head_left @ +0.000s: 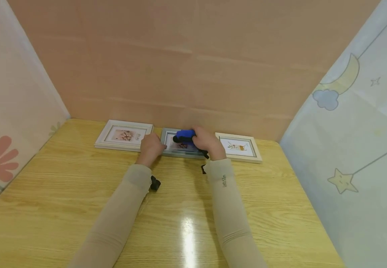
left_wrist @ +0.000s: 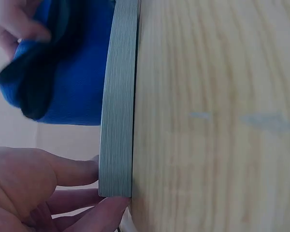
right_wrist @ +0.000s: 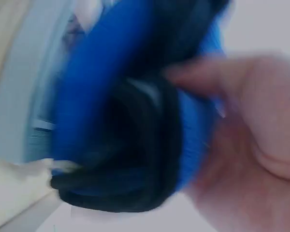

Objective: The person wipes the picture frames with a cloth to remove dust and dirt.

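Wood-grain table (head_left: pixel 170 212) with white frame (head_left: pixel 123 135), grey frame (head_left: pixel 181 146) and cream frame (head_left: pixel 237 147) in a row

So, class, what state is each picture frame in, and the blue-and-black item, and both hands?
White frame: flat on the table, picture up
Grey frame: flat, picture up, partly covered
Cream frame: flat, picture up, partly covered
Blue-and-black item: held over the grey frame
Left hand: gripping the grey frame's end
Right hand: holding the blue-and-black item
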The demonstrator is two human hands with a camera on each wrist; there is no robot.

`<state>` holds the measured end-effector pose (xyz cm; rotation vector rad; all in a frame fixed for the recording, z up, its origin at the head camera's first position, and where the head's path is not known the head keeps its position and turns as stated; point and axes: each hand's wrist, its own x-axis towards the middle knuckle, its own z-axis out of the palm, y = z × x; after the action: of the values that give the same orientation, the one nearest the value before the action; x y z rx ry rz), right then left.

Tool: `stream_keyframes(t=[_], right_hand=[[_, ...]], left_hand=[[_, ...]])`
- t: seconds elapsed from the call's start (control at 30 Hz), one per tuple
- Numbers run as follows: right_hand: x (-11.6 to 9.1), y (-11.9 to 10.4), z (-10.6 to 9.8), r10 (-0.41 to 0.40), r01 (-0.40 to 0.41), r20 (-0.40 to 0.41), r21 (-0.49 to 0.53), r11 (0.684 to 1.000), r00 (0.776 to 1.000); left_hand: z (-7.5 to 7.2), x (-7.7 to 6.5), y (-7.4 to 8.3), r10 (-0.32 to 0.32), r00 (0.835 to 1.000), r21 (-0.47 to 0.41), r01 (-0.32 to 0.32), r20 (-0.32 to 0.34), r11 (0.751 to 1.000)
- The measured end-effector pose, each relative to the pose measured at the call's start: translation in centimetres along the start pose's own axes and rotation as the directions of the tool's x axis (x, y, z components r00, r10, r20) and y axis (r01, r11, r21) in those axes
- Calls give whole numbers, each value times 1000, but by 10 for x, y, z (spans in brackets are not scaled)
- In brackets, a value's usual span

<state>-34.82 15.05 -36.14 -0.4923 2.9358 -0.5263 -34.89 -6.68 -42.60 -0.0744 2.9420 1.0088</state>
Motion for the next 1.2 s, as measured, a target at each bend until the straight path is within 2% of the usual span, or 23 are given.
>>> stream_keyframes(t=[0.07, 0.13, 0.23, 0.37, 0.6, 0.7, 0.87, 0.93, 1.03, 1.1, 1.2], right_hand=[[6, 2, 6, 9, -9, -91, -5, 1000, 996], [11, 4, 13, 25, -28, -102, -29, 999, 994], [15, 5, 22, 31, -31, 8, -79, 996, 999], [12, 3, 23, 22, -9, 143, -89, 996, 989], [-2, 0, 4, -23, 26, 218, -9, 1000, 976], [-7, 2, -4, -36, 32, 200, 23, 999, 979], [-12, 3, -10, -87, 85, 50, 47, 995, 995], [-13, 0, -10, -129, 129, -8, 38, 991, 992], [-14, -11, -7, -219, 219, -56, 3, 976, 974], [-17, -20, -4, -281, 280, -52, -26, 960, 958], [-20, -37, 4, -360, 360, 15, -66, 931, 933]], left_hand=[[1, -1, 0, 3, 1000, -21, -3, -4, 1000], [2, -1, 0, 5, 1000, -43, -5, -5, 999], [3, -1, -1, 6, 1000, -67, -7, -17, 998], [4, 0, -2, 8, 1000, -83, -10, -30, 997], [2, 1, -3, 13, 999, -100, -18, -48, 995], [0, 3, -2, 7, 999, -101, -12, -49, 995], [-3, 9, -4, 40, 999, -113, -44, -37, 993], [-13, 11, -6, 76, 997, -141, -80, -32, 987], [-38, 8, -10, 144, 989, -201, -147, -28, 968], [-59, 5, -13, 166, 986, -238, -168, -29, 957], [-87, -2, -21, 169, 985, -248, -173, -37, 953]])
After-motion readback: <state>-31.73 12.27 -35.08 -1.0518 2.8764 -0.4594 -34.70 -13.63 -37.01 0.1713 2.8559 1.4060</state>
